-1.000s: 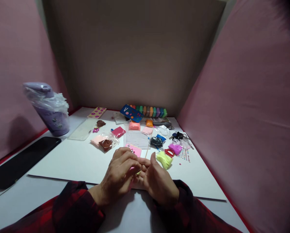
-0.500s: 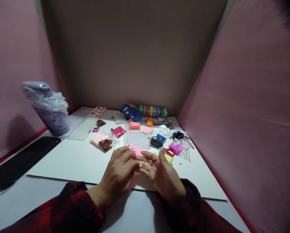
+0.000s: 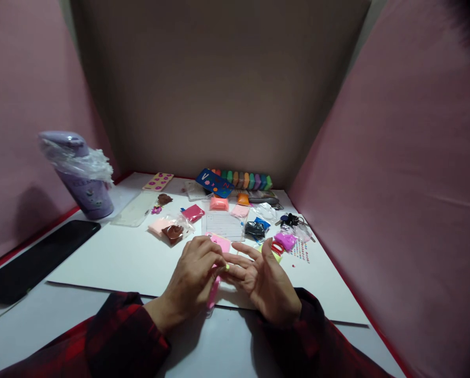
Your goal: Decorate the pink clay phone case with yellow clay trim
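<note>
A small yellow lump of modelling clay (image 3: 227, 267) is pinched in the fingertips of my left hand (image 3: 194, 273). It sits against the fingers of my right hand (image 3: 267, 283), which is turned palm up with its fingers stretched out and the thumb raised. Beneath both hands lies a pink decorated case (image 3: 221, 242), mostly covered by them. Just past my right fingers are red-handled scissors (image 3: 277, 248) and a bright yellow packet (image 3: 276, 256), partly hidden.
Clay packets in brown (image 3: 173, 234), black (image 3: 254, 229) and magenta (image 3: 285, 241) lie on the white board (image 3: 140, 268). A purple tumbler (image 3: 87, 191) and a black phone (image 3: 42, 260) are at left. Keys (image 3: 291, 220) and a sheet of tiny gems (image 3: 300, 251) are at right.
The fingers of my right hand have spread a little. My left hand still pinches the yellow clay, and more of the pink case's lower edge shows below it.
</note>
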Available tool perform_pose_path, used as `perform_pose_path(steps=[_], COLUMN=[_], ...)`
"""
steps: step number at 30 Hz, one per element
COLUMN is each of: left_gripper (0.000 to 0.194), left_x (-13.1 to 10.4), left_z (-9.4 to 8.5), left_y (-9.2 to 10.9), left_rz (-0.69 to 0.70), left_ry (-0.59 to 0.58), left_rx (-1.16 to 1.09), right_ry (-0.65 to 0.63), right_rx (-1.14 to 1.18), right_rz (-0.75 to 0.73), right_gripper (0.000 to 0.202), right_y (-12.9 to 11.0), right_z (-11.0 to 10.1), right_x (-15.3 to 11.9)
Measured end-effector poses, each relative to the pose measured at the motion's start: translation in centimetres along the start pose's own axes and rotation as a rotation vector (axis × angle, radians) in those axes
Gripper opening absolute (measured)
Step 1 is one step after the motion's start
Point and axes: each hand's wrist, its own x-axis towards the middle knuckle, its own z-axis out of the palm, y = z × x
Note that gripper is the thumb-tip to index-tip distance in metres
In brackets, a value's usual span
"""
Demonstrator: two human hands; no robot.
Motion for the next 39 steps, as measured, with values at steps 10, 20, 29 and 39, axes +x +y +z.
perform_pose_path(steps=[10,20,29,39], left_gripper=[0.01,0.008,0.009,0.009], left_x=[0.0,-0.2,0.1,-0.3], left_z=[0.1,0.3,0.1,0.3], left_y=[-0.3,-0.7,-0.4,-0.5], left_rz=[-0.074,-0.071,-0.115,-0.277], left_ry=[0.071,0.015,0.045,0.034], left_rx=[-0.155,-0.124,-0.168,-0.252], right_ry=[-0.064,-0.055,0.021,-0.068], right_rx=[0.019,-0.078,-0.419,-0.396], right_rz=[0.006,-0.066,-0.226,-0.174], right_gripper=[0.063,0.059,0.054,0.055], right_y=[-0.1,0.2,0.9,0.7], right_z=[-0.1,0.3,-0.7,-0.4], right_x=[0.1,-0.3,0.2,0.1])
